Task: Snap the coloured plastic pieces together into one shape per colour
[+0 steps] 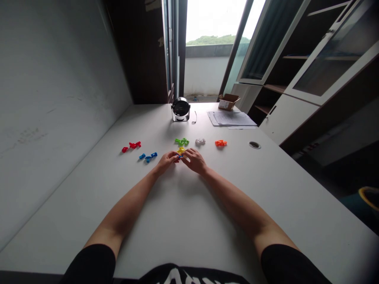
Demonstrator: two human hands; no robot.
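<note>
Yellow plastic piece in the narrow, near-closed fingers of left hand and right hand

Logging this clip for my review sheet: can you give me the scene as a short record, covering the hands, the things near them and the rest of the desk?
surface: white table
left hand: fingertips at the yellow pieces
right hand: fingertips at the same yellow pieces
grip: too small to tell
things: blue pieces and red pieces to the left; green pieces, white piece and orange pieces beyond
rest: round device, papers, cardboard box at the far edge
</note>
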